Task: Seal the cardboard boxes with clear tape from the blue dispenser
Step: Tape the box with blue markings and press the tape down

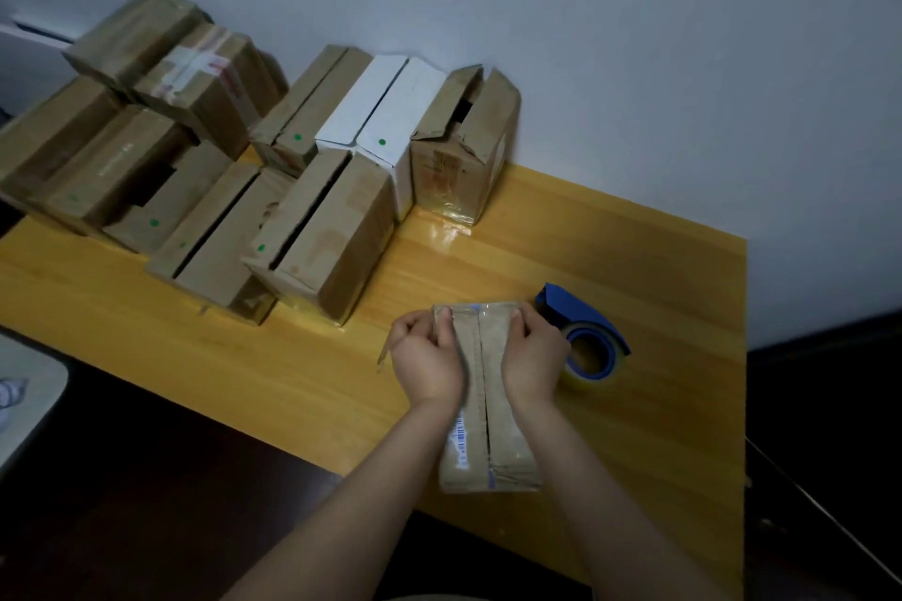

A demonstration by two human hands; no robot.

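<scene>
A long, narrow cardboard box [488, 444] lies lengthwise on the yellow wooden table [659, 429], its two top flaps meeting along a centre seam. Clear tape shines across its far end. My left hand [427, 356] grips the far left edge of the box, and my right hand [532, 356] grips the far right edge. Both press down near the far end. The blue tape dispenser [583, 332] with its clear roll rests on the table just right of my right hand, apart from the box.
Several cardboard boxes [332, 234] and a white box [385, 122] are piled against the grey wall at the back left, some with open flaps. The table's right edge [744, 405] drops to dark floor. A pale object [24, 400] sits low at the left.
</scene>
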